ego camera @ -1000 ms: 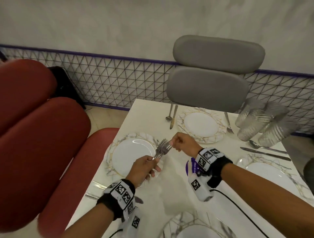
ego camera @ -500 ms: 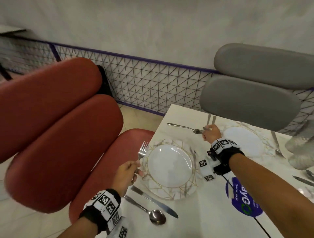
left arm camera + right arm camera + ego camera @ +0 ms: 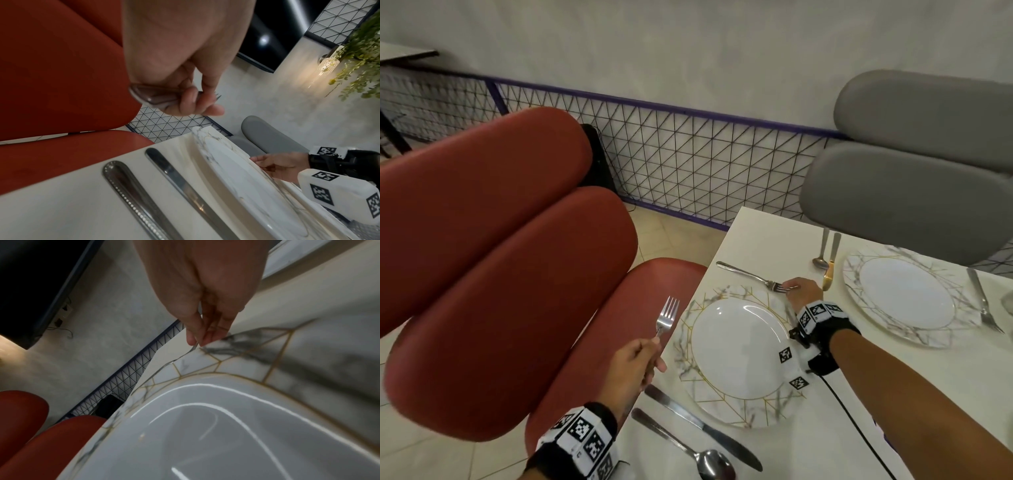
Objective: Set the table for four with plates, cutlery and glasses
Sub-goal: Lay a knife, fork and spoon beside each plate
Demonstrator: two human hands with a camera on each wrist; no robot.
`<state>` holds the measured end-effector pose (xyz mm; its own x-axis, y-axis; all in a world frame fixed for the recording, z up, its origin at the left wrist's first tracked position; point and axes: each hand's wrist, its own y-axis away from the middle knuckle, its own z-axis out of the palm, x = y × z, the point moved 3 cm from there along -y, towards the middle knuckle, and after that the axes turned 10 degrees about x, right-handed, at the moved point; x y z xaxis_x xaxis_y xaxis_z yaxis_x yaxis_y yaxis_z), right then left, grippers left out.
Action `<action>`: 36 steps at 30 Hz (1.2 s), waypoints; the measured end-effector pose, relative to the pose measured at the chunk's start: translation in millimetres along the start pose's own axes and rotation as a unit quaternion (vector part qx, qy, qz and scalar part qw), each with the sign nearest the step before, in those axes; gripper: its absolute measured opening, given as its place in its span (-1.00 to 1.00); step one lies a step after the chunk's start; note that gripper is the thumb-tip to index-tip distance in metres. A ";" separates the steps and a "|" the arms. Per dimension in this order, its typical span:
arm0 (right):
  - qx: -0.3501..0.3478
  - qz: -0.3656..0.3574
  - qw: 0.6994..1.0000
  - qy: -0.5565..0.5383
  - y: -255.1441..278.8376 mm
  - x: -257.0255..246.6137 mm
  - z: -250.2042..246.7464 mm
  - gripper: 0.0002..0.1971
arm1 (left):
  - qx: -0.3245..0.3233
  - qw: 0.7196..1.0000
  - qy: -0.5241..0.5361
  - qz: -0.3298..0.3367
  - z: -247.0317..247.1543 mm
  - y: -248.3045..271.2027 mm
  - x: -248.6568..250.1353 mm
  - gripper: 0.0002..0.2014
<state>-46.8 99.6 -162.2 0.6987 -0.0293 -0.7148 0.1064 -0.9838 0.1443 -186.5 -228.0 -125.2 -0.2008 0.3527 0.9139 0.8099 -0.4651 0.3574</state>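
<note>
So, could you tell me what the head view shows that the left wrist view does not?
Only the head view shows the fork lying on the table, its tines under the right hand's fingertips, and the second plate. Only the left wrist view shows the plant. Both show the left hand gripping a fork, with the knife and spoon beside the near plate.

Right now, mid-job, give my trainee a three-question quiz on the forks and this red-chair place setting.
1. True or false: the left hand holds a fork in the air, tines up.
2. What does the right hand touch? A) spoon B) the tines end of the fork on the table C) glass
3. Which two pieces lie on the table on the near side of the plate?

Key: 1 true; 2 B; 3 knife and spoon.
</note>
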 end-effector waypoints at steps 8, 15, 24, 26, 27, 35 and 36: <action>-0.049 -0.037 0.998 0.025 -0.1 -3.0 2.6 -0.65 | -0.002 1.000 -0.004 -0.007 -0.9 -0.8 0.6 -0.76; -0.031 -0.034 0.999 0.015 2.2 1.1 0.8 -0.63 | 0.004 1.000 -0.011 -0.010 -6.1 -1.6 -1.0 -0.73; -0.053 -0.063 0.996 0.043 2.3 -1.4 -1.1 -0.68 | -0.008 1.000 -0.008 -0.010 1.1 -2.1 2.2 -0.72; -0.052 -0.063 0.996 0.039 2.6 -2.5 -1.7 -0.67 | -0.010 1.000 -0.006 -0.010 2.6 -1.1 2.7 -0.71; -0.048 -0.063 0.996 0.037 2.8 -3.1 -2.2 -0.66 | -0.011 1.000 -0.005 -0.010 2.7 -0.7 2.7 -0.71; -0.060 -0.067 0.995 0.050 5.1 -5.7 -1.8 -0.66 | -0.010 1.000 -0.012 -0.008 1.1 -2.8 1.3 -0.72; -0.060 -0.064 0.995 0.050 6.1 -6.6 -0.9 -0.66 | -0.010 1.000 -0.012 -0.008 0.7 -3.3 0.8 -0.72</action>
<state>-50.2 94.0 -155.9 0.7403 0.1195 -0.6616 0.2796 -0.9497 0.1413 -188.9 -225.6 -125.7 -0.1994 0.3796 0.9034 0.7960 -0.4750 0.3752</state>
